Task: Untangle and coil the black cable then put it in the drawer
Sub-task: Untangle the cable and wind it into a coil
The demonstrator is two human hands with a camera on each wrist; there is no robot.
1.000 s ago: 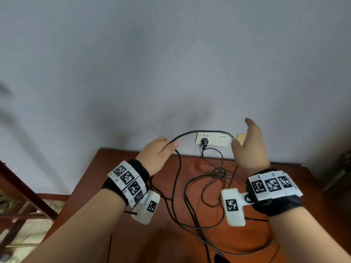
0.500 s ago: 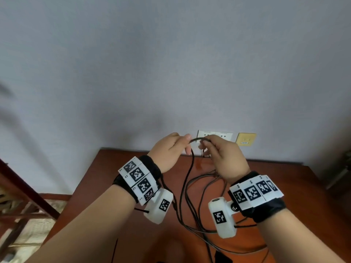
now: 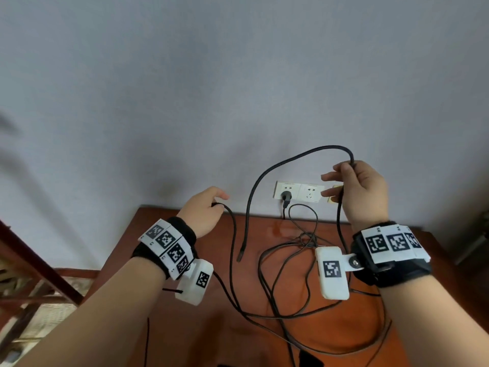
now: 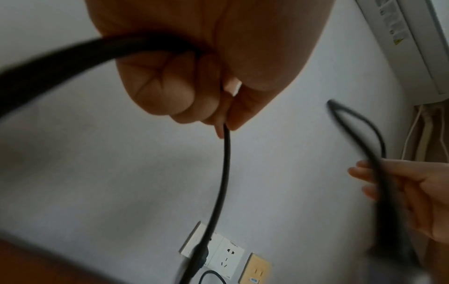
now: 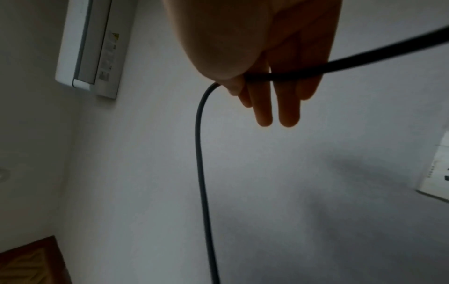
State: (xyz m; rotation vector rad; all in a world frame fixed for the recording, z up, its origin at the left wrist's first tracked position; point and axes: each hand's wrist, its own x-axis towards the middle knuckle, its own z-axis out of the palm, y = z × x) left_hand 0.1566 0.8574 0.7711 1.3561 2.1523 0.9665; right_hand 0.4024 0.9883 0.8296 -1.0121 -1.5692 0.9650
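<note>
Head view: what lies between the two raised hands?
In the head view, between the left hand and right hand, an arch of the black cable ends in a hanging free end. Behind the gap on the wall is a white socket panel.

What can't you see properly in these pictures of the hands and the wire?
- The drawer: in no view.
- Tangle of thin black cable on the brown wooden table: head view, partly behind the right wrist's white camera box; the knot's crossings are too small to trace.
- Cable's lower loops: cut off by the bottom edge.
- Right hand: blurred in the left wrist view.
</note>
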